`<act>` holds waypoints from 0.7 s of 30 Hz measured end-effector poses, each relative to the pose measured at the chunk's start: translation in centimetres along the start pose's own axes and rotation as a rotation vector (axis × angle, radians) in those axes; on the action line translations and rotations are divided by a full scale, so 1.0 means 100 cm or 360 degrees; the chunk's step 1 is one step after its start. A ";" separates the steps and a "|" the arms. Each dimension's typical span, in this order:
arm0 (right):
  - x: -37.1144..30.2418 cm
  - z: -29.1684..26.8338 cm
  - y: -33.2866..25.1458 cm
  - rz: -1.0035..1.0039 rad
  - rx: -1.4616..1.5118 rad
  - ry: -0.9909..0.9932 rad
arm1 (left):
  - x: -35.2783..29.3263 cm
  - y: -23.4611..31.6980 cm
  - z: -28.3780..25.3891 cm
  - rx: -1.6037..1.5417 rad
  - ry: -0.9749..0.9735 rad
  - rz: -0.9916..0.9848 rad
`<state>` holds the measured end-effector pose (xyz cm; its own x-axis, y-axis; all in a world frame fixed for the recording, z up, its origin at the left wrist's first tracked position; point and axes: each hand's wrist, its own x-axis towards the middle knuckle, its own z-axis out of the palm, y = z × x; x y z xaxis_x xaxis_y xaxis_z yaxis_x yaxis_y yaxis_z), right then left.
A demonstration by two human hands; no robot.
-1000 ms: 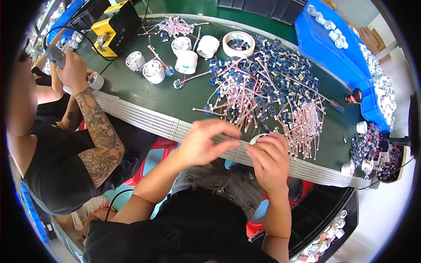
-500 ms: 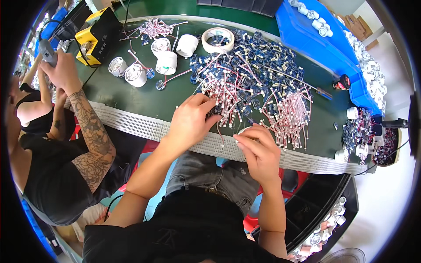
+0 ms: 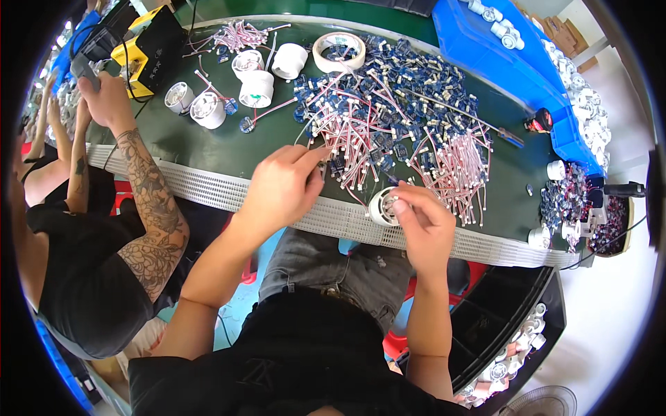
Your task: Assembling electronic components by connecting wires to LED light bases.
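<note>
Near the front edge of the bench, a white round plastic housing (image 3: 381, 209) lies with its open end toward my right hand (image 3: 424, 225). The thumb and forefinger of that hand close on the housing's rim; a small dark blue piece shows just above the fingertips, too small to name. Left of it, my left hand (image 3: 286, 186) is closed, fingertips at the edge of a heap of red-and-white wire leads (image 3: 350, 149). Whatever its fingers hold is hidden. Beyond both hands spreads a pile of small blue circuit boards (image 3: 423, 90).
Several white housings (image 3: 257, 90) stand at the back left beside a tape roll (image 3: 338, 53). A screwdriver (image 3: 510, 137) lies across the boards. Blue bins (image 3: 479, 41) line the right. At left, a co-worker's tattooed arm (image 3: 146, 180) reaches over the bench. White slotted trunking (image 3: 215, 188) edges the front.
My left hand has drawn back a little to the left from the wires. My right hand has shifted slightly right, and the white housing beside it shows more fully.
</note>
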<state>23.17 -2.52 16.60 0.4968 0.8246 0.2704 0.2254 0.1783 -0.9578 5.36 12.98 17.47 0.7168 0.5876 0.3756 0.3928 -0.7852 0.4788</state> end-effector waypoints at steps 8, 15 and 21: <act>0.002 -0.006 -0.001 0.0187 0.0081 0.0001 | -0.029 0.002 -0.025 -0.1146 0.0447 -0.0371; 0.005 0.012 -0.001 -0.0236 -0.0409 0.0015 | -0.038 0.017 0.005 -0.2289 0.0076 -0.0859; 0.006 0.016 -0.007 -0.0276 -0.0579 -0.0181 | -0.043 0.023 0.025 -0.2343 -0.0042 -0.1029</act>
<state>21.97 -1.31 17.29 0.3343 0.8566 0.3929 0.5892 0.1354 -0.7965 4.65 8.14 14.97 0.6740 0.7143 -0.1884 -0.2386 0.4518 0.8596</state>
